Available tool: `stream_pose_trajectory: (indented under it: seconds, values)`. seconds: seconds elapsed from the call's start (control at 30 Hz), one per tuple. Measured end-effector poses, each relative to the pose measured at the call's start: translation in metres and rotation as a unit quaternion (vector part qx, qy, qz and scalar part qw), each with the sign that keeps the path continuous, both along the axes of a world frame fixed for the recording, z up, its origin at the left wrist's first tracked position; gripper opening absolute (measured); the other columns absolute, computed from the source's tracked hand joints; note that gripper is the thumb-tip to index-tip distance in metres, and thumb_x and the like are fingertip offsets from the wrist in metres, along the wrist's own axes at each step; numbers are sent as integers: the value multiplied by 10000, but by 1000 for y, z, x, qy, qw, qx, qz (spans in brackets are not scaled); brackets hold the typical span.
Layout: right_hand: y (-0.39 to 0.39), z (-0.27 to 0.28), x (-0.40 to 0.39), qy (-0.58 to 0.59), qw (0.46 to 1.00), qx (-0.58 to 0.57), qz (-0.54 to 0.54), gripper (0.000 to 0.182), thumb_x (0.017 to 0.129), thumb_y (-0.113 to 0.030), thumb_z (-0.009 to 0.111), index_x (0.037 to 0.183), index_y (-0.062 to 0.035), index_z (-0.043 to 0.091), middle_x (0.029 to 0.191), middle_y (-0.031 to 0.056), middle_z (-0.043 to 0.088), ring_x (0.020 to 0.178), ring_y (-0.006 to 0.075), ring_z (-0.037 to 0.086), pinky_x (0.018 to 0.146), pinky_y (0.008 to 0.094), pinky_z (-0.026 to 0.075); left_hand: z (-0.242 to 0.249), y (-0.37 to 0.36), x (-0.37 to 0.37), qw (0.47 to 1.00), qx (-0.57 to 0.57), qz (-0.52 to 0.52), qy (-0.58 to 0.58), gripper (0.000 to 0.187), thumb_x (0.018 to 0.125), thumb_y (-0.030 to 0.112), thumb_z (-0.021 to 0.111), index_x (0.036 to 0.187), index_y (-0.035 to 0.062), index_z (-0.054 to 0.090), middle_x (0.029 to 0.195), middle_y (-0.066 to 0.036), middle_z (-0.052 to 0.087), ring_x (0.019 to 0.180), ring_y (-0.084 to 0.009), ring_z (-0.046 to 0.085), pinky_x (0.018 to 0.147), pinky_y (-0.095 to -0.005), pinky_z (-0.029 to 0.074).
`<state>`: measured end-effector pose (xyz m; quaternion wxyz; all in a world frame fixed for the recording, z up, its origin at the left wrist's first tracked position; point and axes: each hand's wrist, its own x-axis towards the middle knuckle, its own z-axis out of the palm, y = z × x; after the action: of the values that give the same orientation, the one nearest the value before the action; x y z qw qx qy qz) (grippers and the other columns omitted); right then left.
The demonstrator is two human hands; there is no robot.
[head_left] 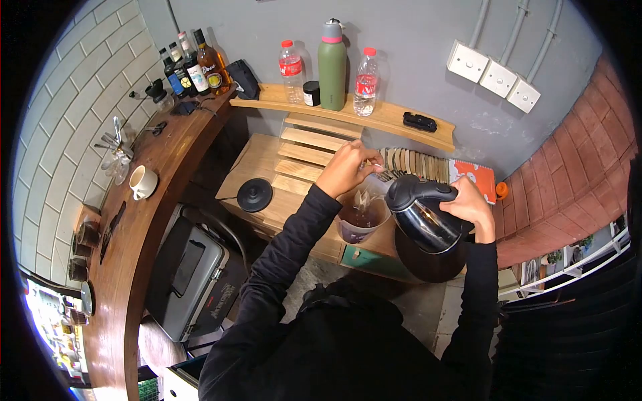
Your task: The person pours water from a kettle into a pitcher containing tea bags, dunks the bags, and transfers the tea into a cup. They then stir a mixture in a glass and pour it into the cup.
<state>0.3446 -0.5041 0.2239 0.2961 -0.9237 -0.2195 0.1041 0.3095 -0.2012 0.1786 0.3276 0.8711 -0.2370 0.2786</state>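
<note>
My right hand [470,208] is wrapped round the handle of a black and shiny electric kettle [426,224]. The kettle is tilted, its spout end towards a translucent plastic pitcher [354,232]. Brownish liquid and pale pieces that look like tea bags [364,199] show inside the pitcher. Above its rim my left hand [348,167] is closed in a pinch, with something small and whitish at the fingertips, too small to name. A round black kettle base [255,195] lies to the left on the wooden surface.
Behind, a wall shelf [261,97] carries a green flask [332,67], two plastic bottles and a small jar. A row of books [418,164] stands behind the kettle. The curved wooden counter [160,167] at left holds a mug [143,182] and several glass bottles. A brick wall borders the right.
</note>
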Motion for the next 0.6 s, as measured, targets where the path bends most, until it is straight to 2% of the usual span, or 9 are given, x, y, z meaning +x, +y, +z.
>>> stream_pose_trajectory:
  seconds: [0.17,0.3,0.6]
  values:
    - [1,7,-5,-7,1000,14,5,216,601,-80,692,753,73,675,627,197,636,584,207,634,606,352,488,-18,1,5,1000,-20,-5,18,166,787,186,757,884,58,714,786,-103,687,795,-287,596,748,-386,469]
    - [-1,2,0,-9,1000,1,13,216,601,-86,694,746,73,673,625,204,630,583,211,634,605,352,486,-4,-4,0,1000,-14,-11,5,173,781,184,762,889,57,718,780,-105,687,790,-287,594,748,-387,470]
    - [0,-2,-1,-9,1000,12,14,217,603,-86,697,740,80,669,616,200,629,570,214,628,586,357,476,-17,2,1,999,-20,-3,28,152,779,186,763,862,63,730,784,-88,693,790,-269,600,738,-380,466]
